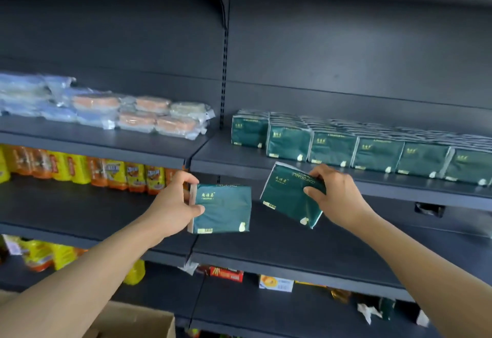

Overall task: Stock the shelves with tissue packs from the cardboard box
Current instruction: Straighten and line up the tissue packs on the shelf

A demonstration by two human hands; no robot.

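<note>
Dark grey metal shop shelving [292,234] fills the view, its back panels split by a slotted upright. On the upper right shelf [229,162] a row of green tissue packs [372,148] stands upright, side by side and several deep, reaching from near the upright to the right edge of the view. In front of that shelf's edge and a little below it, the person holds one more pack in each hand. The left hand [173,199] grips the left green pack [222,208] by its left end, thumb curled across the front face and fingers wrapped behind, with the pack held nearly level and its printed face toward the camera. The right hand [332,196] pinches the right green pack [290,194] at its right end, thumb on the front and fingers over the top edge; this pack is tilted, its upper left corner overlapping the shelf lip. The two packs are near each other but apart. On the upper left shelf lie clear-wrapped bundles [106,109] in blue, orange and pale green. Yellow and orange bags [80,170] line the shelf below them. Small boxed goods [275,283] sit on a lower right shelf. A corner of the open cardboard box [138,321] shows at the bottom left.
</note>
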